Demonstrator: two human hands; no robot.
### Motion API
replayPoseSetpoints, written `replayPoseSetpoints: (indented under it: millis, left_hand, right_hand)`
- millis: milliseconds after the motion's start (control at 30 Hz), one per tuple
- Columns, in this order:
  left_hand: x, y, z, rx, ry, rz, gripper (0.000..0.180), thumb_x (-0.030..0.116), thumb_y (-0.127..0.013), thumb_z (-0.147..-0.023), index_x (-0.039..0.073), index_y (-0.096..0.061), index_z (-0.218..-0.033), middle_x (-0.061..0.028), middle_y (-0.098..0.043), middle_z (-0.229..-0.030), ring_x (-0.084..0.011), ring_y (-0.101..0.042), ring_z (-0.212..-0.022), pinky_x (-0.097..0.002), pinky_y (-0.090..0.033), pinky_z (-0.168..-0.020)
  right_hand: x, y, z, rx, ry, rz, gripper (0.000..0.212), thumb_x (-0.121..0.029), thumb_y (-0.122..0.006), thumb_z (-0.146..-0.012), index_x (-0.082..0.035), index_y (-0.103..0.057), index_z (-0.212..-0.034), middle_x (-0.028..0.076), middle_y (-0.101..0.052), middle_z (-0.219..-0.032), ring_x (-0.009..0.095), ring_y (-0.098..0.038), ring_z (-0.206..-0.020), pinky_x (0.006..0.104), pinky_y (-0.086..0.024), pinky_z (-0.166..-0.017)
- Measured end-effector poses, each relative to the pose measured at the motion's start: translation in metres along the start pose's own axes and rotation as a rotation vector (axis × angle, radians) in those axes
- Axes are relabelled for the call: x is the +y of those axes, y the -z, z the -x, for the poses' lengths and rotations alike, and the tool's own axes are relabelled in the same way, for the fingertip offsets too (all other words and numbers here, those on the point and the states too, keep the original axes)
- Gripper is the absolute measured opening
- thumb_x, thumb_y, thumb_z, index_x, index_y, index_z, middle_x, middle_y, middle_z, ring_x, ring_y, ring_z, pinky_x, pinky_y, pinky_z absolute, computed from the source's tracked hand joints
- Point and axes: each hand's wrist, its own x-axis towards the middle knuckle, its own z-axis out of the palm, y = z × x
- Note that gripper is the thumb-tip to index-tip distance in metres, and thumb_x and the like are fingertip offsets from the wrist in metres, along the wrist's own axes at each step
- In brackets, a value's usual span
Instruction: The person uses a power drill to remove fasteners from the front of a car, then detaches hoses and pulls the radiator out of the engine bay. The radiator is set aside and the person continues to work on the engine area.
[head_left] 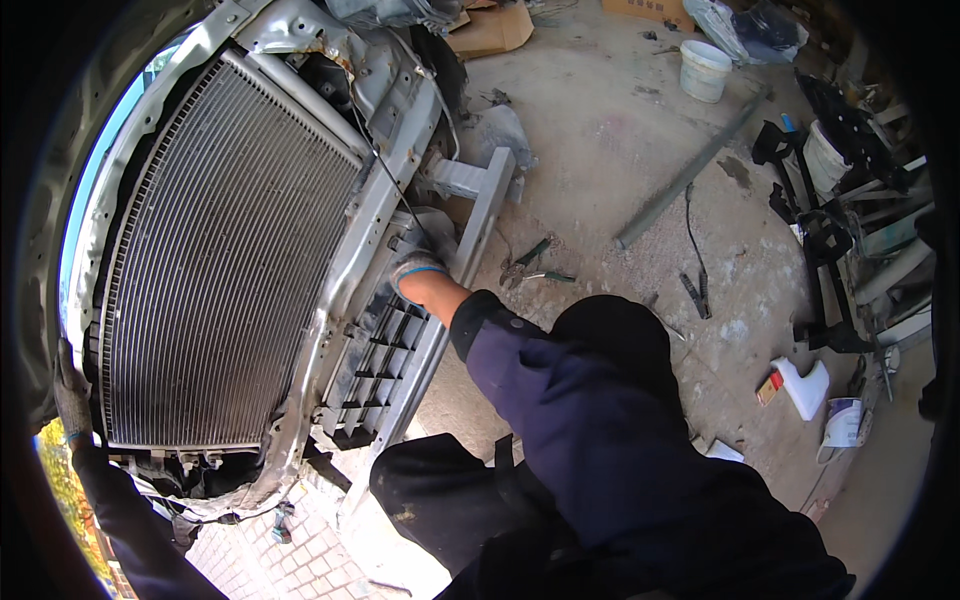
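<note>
Wearing a glove (412, 262), the right hand (420, 254) (grip unclear) sits beside the silver bar (486, 212).

- Gloved hands: two, left hand (71, 392) and right hand (417, 260).
- Finned radiator (220, 270): one.
- White buckets (704, 76): two, one partly covered.
- Long grey pole (690, 172): one.
- Green-handled pliers (513, 271): one pair.
- Power drill (282, 524): one.
- Purple-and-white tub (843, 424): one.
</note>
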Motion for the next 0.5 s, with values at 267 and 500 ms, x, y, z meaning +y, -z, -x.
replayPoseSetpoints:
  millis: [267,500]
  left_hand:
    - [-0.007,0.006,-0.004,-0.039,0.086,0.017,0.067,0.001,-0.046,-0.115,0.020,-0.039,-0.179,-0.0040,-0.058,-0.108,-0.0152,-0.039,-0.075,-0.0298,-0.051,-0.075]
    - [-0.031,-0.006,-0.017,-0.041,0.001,-0.088,0.074,-0.007,-0.046,-0.108,0.015,-0.038,-0.178,-0.0160,-0.056,-0.143,-0.0296,-0.051,-0.118,-0.0400,-0.050,-0.103]
  right_hand:
    - [-0.051,0.021,0.011,-0.253,-0.160,-0.171,0.036,-0.022,-0.061,-0.101,-0.010,-0.084,-0.127,0.018,-0.079,-0.139,0.041,-0.076,-0.125,0.0541,-0.061,-0.104]
    - [-0.058,0.153,0.059,-0.379,-0.020,-0.086,0.038,-0.024,-0.060,-0.103,-0.013,-0.083,-0.130,0.018,-0.077,-0.141,0.042,-0.075,-0.128,0.0543,-0.061,-0.107]
